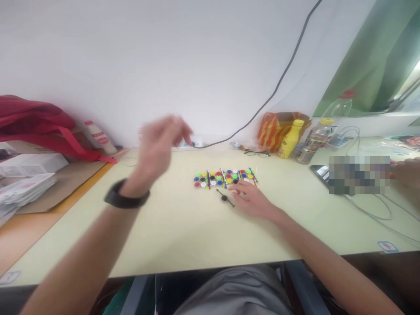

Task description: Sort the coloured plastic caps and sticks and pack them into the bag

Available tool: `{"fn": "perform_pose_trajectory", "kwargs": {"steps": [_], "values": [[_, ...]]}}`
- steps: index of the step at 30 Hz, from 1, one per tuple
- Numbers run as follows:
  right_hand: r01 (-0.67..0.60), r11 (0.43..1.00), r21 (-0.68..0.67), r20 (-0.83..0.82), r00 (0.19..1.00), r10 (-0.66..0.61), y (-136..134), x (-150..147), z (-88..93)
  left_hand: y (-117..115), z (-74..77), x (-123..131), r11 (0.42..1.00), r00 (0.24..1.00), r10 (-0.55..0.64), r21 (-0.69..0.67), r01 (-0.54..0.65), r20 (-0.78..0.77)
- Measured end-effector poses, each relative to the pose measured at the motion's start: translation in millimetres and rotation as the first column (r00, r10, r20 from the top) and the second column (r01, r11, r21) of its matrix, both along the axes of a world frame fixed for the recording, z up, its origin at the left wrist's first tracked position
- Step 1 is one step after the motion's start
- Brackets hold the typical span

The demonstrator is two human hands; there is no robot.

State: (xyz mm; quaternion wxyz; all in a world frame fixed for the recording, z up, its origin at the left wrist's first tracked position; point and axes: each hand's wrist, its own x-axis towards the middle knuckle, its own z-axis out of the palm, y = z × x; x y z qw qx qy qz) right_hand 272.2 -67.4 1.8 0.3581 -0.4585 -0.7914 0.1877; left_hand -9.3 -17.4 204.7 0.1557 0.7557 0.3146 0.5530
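My left hand (pixel 157 144), with a black band on its wrist, is raised above the table. Its fingers are smeared by motion, so I cannot make out whether they hold anything. My right hand (pixel 252 199) rests low over the tabletop, fingers loosely apart. Just left of its fingertips lies a small round black piece (pixel 224 198) with a thin black stick across it. Behind them, small round caps (pixel 219 178) in red, white, green, yellow, blue and black lie in rows, with thin coloured sticks (pixel 224 176) between the groups.
At the back stand a yellow bottle (pixel 291 139), a clear bottle (pixel 314 142) and a striped bag (pixel 267 129), with glasses (pixel 257 153) before them. A phone (pixel 319 175) and cables lie right, near another person's hand (pixel 408 173). White boxes (pixel 34 165) and a red bag sit left.
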Motion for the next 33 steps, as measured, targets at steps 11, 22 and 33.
{"fn": "perform_pose_trajectory", "kwargs": {"steps": [11, 22, 33], "values": [[-0.089, 0.995, 0.053, 0.048, 0.995, 0.087, -1.0, -8.4, -3.2, -14.2, -173.3, 17.9, 0.98, 0.883, -0.139, -0.193, 0.056, -0.449], [-0.105, 0.993, 0.05, 0.078, 0.992, 0.101, 0.8, -14.2, -5.9, -17.8, -191.1, 24.8, 0.976, 0.888, -0.159, -0.207, 0.074, -0.431], [-0.135, 0.99, 0.04, 0.114, 0.985, 0.13, 1.8, -10.3, -6.7, -12.8, -194.6, 20.6, 0.978, 0.897, -0.141, -0.202, 0.059, -0.419]]}}
